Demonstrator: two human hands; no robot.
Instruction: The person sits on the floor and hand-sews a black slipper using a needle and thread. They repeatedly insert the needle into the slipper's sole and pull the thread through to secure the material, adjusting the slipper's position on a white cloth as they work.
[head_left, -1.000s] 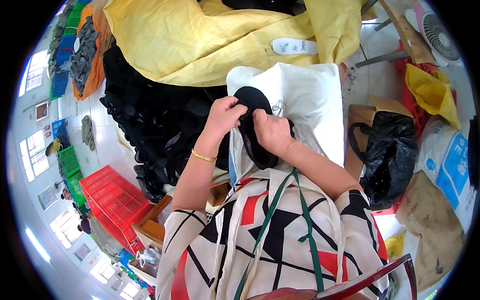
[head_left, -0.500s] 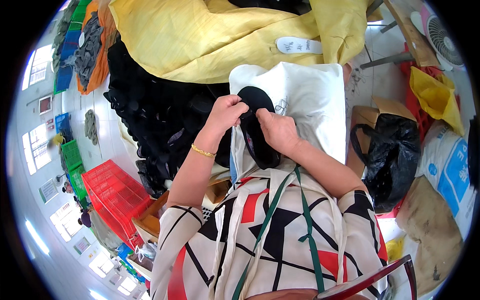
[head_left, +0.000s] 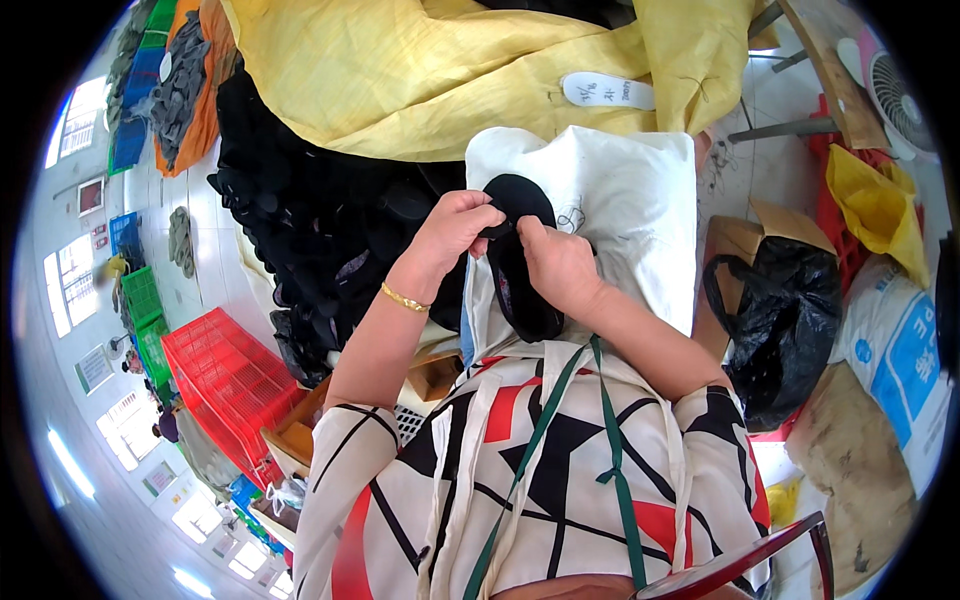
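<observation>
A black cloth shoe [head_left: 520, 194] lies over the white cloth [head_left: 640, 240] on my lap, its rounded toe pointing away from me and its opening toward my body. My left hand [head_left: 455, 228] pinches the shoe's near-toe edge on the left, fingertips and thumb pressed together. Close beside it, my right hand [head_left: 558, 262] is closed on the right edge of the shoe's opening, with the fingers curled. Whether anything small sits between the fingertips is hidden. A tangle of dark thread [head_left: 570, 219] rests on the white cloth just right of the toe.
A big heap of black shoes [head_left: 320, 210] is at left. Yellow sacking [head_left: 430, 80] spreads across the far side, with a white insole-shaped piece [head_left: 608, 91] on it. Red crates [head_left: 225, 365] stand at left. A black plastic bag [head_left: 785, 320] and a fan [head_left: 895, 90] are at right.
Both hands keep hold of the shoe at nearly the same place. The left fingertips have shifted slightly along the edge, and the whole view has moved a little.
</observation>
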